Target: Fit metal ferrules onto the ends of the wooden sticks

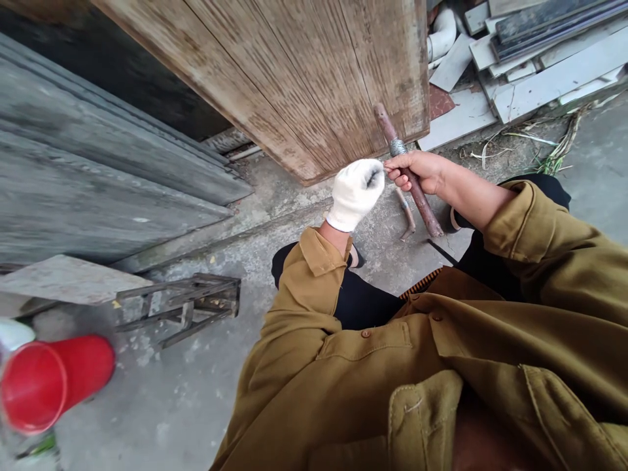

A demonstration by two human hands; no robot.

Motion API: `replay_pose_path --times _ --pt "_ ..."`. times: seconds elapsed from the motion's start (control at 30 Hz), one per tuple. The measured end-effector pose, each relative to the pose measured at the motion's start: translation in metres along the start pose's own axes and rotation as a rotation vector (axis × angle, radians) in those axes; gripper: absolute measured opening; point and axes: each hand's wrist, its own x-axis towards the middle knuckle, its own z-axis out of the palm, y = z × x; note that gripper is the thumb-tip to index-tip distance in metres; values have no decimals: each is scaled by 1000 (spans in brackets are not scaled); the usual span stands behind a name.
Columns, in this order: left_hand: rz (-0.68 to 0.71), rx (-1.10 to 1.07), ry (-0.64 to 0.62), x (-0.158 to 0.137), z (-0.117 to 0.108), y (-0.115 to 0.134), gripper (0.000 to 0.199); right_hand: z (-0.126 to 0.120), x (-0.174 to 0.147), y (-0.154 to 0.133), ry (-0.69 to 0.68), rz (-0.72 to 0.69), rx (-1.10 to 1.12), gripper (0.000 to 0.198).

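My right hand [417, 171] is bare and closed around a reddish-brown rod [426, 208], which stands at a slant. Silvery wire [398, 148] is wound round the rod just above that hand. My left hand [357, 191] wears a white knitted glove with a dark smudge and is curled into a fist. It meets the fingertips of my right hand, left of the rod. Whatever the glove may grip is hidden. On the concrete behind the rod lies a small bent tool [406, 214], partly covered.
A weathered plank panel [294, 78] rises in front of me. White tile pieces [534, 91] and a white pipe elbow [442, 34] are stacked at the upper right. To the left are a small wooden stool [189, 304], a red bucket [88, 369] and grey boards [98, 176].
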Motion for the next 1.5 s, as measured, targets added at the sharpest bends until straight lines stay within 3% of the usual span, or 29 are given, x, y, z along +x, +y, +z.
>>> replay_pose_path --times 0.23,0.4,0.6,0.77,0.9,1.03,1.1,1.17,1.27,1.4,1.5 --pt "-393 -502 -148 -1 7 6 22 -13 0 1 266 -472 -654 24" --pt "-486 -575 -148 0 5 7 28 -25 -1 -3 119 -716 -1020 14" --pt "-463 -545 -168 2 2 9 30 -33 -3 -2 -4 -762 -1135 16" --pt "-439 -490 -169 -2 5 4 20 -23 1 -1 75 -680 -1083 13" --pt "-229 -237 -32 -4 3 -2 6 -4 5 5 222 -442 -714 26" --pt "5 38 37 -2 -2 -7 6 8 2 10 10 -87 -92 33" --pt "38 39 43 -2 -2 -10 7 8 -1 9 -102 41 91 33" --pt "-1 -71 50 -2 1 -12 8 6 -3 7 -132 62 151 32" --pt "-182 -349 15 -3 5 -10 17 2 -3 6 -23 -111 5 28" --pt "-413 -617 -65 -2 5 5 25 -8 4 11 175 -489 -521 22" --pt "-497 -697 -85 -2 3 14 27 -17 9 17 219 -749 -893 19"
